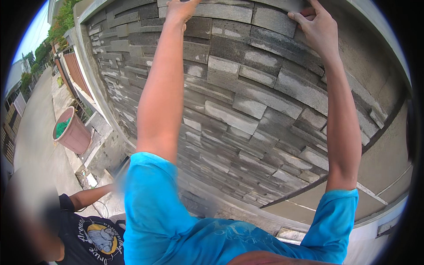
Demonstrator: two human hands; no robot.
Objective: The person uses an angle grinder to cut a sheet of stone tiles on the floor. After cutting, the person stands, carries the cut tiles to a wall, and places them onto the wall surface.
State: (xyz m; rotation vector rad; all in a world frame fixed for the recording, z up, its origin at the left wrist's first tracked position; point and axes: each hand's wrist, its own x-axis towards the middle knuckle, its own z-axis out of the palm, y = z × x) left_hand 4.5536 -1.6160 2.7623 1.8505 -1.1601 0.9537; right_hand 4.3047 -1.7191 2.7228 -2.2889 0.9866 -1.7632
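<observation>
I reach both arms up to the top of a wall [247, 101] made of grey stone strips. The thing I work on is a long grey stone [274, 18] in the top row. It lies flat, and its long side runs left to right along the wall, high up between my two hands.

My right hand [319, 27] is on the right end of the stone. The fingers [300, 17] are spread a little and curl over its top edge, pressing on it. My left hand [179, 9] is up at the top row too, farther left. Most of it is cut off by the edge of the view, so I cannot tell if its fingers are apart or together. It touches the top of the wall there.

I wear a blue shirt [176, 221]. Down to my left another person in a black shirt [90, 238] stands near the wall. Farther off on the ground sits a pink bucket [73, 132] with something green inside.
</observation>
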